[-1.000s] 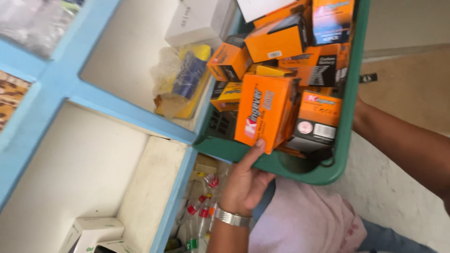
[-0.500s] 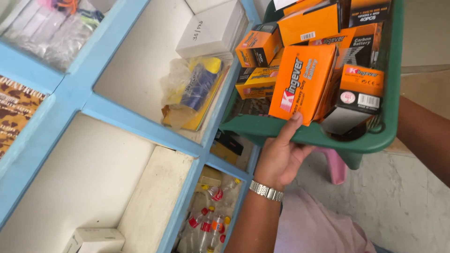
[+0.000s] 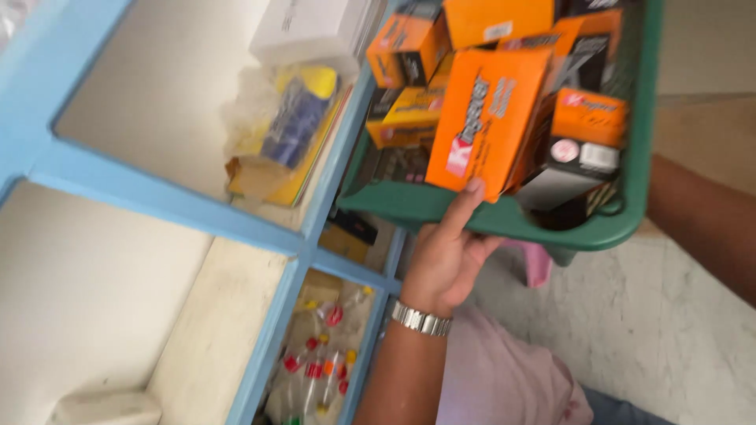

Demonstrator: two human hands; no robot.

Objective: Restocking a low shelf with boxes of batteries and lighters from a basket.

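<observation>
My left hand (image 3: 445, 260), with a metal watch (image 3: 420, 319) on its wrist, grips the near rim of a green plastic basket (image 3: 630, 224). Its thumb rests against a large orange box (image 3: 484, 118) standing in the basket. Several smaller orange and black boxes (image 3: 587, 118) fill the basket around it. My right forearm (image 3: 701, 216) comes in from the right edge and passes behind the basket, which hides the hand.
A blue-framed shelf unit (image 3: 157, 197) stands at left, touching the basket. One compartment holds a white box (image 3: 311, 27) and a bagged blue-and-yellow item (image 3: 287, 130). A lower one holds a bag of small red-capped bottles (image 3: 319, 362). A pink stool (image 3: 538, 264) sits under the basket.
The basket has shifted up and to the right in view and looks closer. My left hand has stayed on its rim, thumb against the large orange box.
</observation>
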